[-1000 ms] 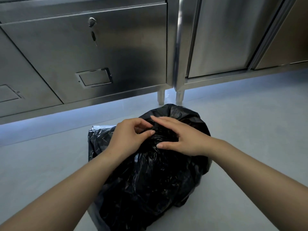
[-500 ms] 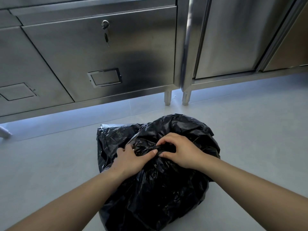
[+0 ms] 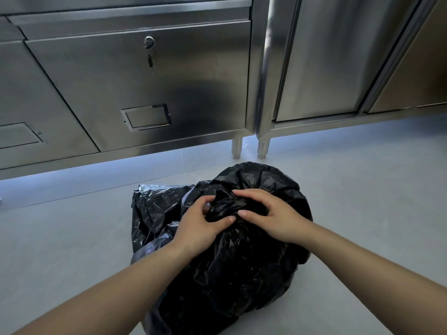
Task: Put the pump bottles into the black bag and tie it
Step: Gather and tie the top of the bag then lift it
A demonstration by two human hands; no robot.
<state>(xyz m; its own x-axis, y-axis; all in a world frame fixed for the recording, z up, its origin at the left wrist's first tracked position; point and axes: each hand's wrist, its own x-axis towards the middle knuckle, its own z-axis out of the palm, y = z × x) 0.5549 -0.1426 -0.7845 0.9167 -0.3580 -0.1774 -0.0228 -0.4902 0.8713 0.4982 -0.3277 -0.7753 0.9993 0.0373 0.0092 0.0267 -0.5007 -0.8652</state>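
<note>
A full black plastic bag (image 3: 232, 269) sits on the grey floor in front of me, bulging and crinkled. Its mouth is bunched into a wad (image 3: 227, 204) on top. My left hand (image 3: 200, 223) grips the wad from the left with thumb and fingers wrapped on the plastic. My right hand (image 3: 271, 213) grips it from the right, thumb nearly touching the left thumb. No pump bottles show; whatever is inside is hidden by the plastic.
Stainless steel cabinets (image 3: 145, 88) stand right behind the bag, with a key in a lock (image 3: 149, 43) and short legs (image 3: 237, 147). Grey floor (image 3: 362, 189) spreads on both sides of the bag.
Both hands have closed tighter around the gathered top of the bag, which now bunches up between them. The view shifted slightly, so the cabinets sit lower and further right.
</note>
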